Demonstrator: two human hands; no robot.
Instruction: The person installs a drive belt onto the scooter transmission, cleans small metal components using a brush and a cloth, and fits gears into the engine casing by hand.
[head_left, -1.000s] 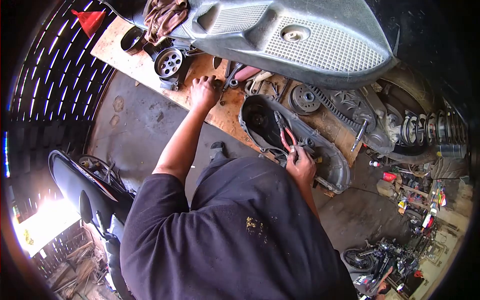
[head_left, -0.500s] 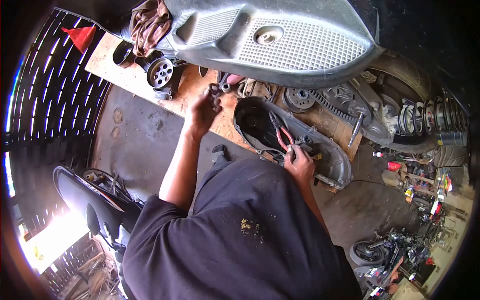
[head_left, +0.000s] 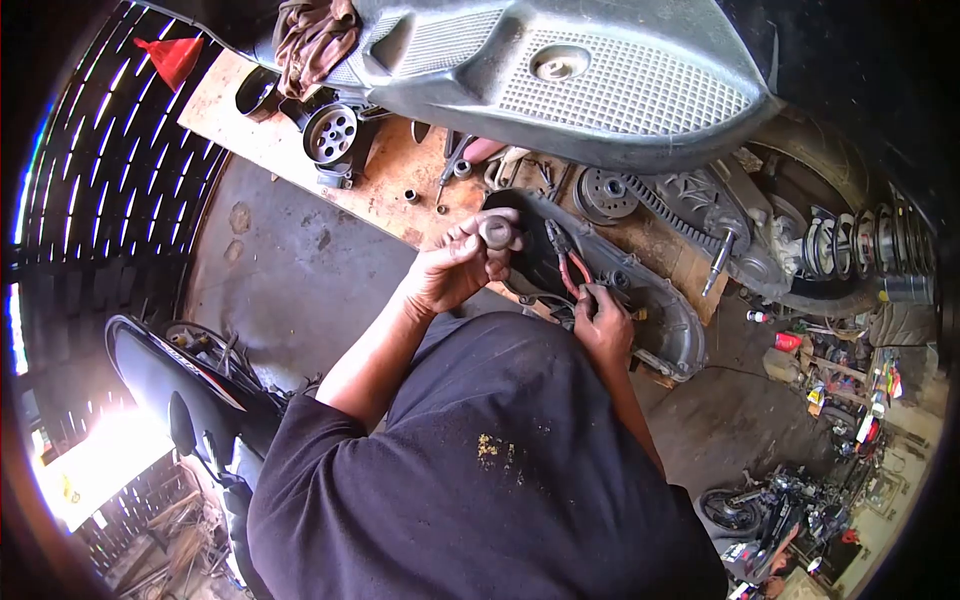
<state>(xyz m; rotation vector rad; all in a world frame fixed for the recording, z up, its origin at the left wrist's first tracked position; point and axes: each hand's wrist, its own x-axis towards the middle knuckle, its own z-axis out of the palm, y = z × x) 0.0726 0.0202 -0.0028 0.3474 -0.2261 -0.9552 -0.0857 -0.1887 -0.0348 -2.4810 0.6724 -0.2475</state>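
My left hand (head_left: 447, 268) is closed on a small round metal part (head_left: 494, 231) with a dished centre, held up over the near left end of the casing cover. My right hand (head_left: 604, 324) grips pliers (head_left: 573, 268) with red handles, their dark jaws pointing up and away over the casing cover. That long casing cover (head_left: 685, 335), dark and hollow, lies on the wooden board under both hands. Two small ring-shaped parts (head_left: 411, 196) stand on the board, left of my left hand. Beyond them lies a tool with a pink handle (head_left: 484, 150).
The scooter's textured footboard (head_left: 625, 95) overhangs the wooden board (head_left: 375, 205). A round pulley (head_left: 603, 193), toothed belt (head_left: 665, 212) and shock spring (head_left: 845, 242) are at the right. A wheel-like part (head_left: 331, 134), rag (head_left: 312, 45) and red funnel (head_left: 171, 62) are at the left.
My left hand has come right and nearer, from over the board to the casing cover, with the round metal part now visible in its fingers. My right hand still holds the pliers.
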